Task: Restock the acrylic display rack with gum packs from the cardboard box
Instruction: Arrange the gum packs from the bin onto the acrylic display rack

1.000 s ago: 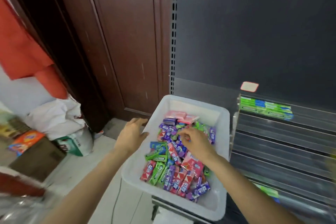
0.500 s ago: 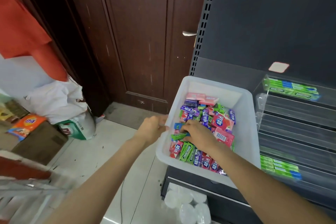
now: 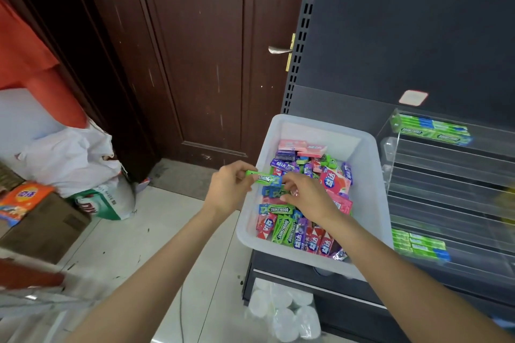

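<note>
A white plastic bin (image 3: 370, 192) full of mixed gum packs sits on the dark shelf, left of the acrylic display rack (image 3: 446, 178). Over the bin's left rim, my left hand (image 3: 227, 189) grips a green Doublemint gum pack (image 3: 263, 177) by its left end. My right hand (image 3: 309, 198) is in the bin with curled fingers and pinches the same pack's right end. Green packs (image 3: 432, 131) lie in the rack's top tier, and more green packs (image 3: 418, 245) in a low tier. The tiers between look bare.
A brown door with a metal handle (image 3: 278, 49) stands behind the bin. On the floor at left are a white bag (image 3: 69, 156), an orange detergent pack (image 3: 25, 198) on a cardboard box (image 3: 41, 231), and a green-white sack (image 3: 106, 203). Bagged white rolls (image 3: 281, 312) lie below the shelf.
My right hand has lifted a green pack out of the bin and my left hand, earlier at the bin's rim, has taken hold of its left end. The view has shifted left.
</note>
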